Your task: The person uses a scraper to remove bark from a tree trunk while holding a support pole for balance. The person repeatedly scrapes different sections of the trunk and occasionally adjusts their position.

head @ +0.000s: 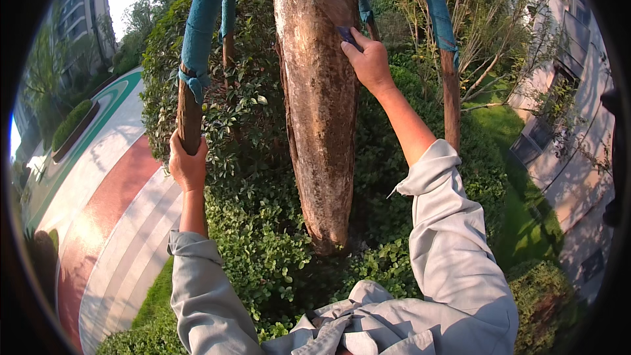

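A thick tree trunk (320, 123) with rough, mottled bark rises in front of me, its bare wood showing in a long strip framed by darker bark edges. My right hand (367, 57) grips the dark handle of a putty knife or scraper (333, 7), whose wide blade lies against the upper right of the trunk. At the left, my left hand (189, 163) is wrapped around a wooden support pole (189, 118), below the teal cloth wrapping (197, 35) tied on it.
Another wrapped support pole (450, 94) stands at the right, with more poles behind the trunk. Leafy shrubs (261, 246) surround the trunk's base. Thin bare branches (485, 59) spread at the right. A striped paved path (123, 182) curves past on the left; a building wall stands far right.
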The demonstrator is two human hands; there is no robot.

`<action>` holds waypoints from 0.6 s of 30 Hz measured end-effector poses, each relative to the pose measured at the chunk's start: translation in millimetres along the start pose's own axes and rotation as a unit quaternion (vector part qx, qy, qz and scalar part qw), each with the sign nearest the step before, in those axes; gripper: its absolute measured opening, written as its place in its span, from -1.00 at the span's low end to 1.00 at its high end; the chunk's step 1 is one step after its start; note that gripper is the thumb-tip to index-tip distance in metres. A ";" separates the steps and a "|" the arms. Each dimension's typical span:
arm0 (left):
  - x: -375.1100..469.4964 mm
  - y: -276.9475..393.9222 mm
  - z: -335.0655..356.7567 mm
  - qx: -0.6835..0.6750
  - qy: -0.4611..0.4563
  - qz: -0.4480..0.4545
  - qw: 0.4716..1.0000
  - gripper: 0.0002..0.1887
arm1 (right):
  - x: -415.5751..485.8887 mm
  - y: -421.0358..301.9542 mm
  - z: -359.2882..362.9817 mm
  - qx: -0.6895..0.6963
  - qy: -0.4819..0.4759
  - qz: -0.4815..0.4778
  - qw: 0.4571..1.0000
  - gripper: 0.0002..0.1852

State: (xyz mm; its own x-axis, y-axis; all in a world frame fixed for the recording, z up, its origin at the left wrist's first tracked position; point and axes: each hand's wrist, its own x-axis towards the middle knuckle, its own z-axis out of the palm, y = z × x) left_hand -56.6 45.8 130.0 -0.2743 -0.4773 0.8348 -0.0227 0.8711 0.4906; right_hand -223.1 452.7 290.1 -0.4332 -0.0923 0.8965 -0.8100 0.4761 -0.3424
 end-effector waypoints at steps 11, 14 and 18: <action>-1.1 3.7 0.4 -0.004 -0.013 -0.026 1.000 -0.36 | 18.8 22.5 -8.2 -0.021 -0.023 -0.041 0.999 -0.36; -0.9 4.3 0.7 0.002 -0.002 -0.021 1.000 -0.36 | 22.7 22.3 -8.4 -0.037 -0.028 -0.043 0.998 -0.38; -0.6 3.7 0.7 0.020 -0.010 -0.029 0.999 -0.37 | 20.0 23.5 -6.7 -0.059 -0.009 -0.076 0.995 -0.39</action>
State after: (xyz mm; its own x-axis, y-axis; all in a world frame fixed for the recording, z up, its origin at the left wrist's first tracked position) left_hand -57.2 49.4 131.2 -0.2907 -0.5255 0.7996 -0.0766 0.8458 0.5280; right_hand -248.1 468.0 301.8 -0.3163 -0.1868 0.9301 -0.8155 0.5544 -0.1660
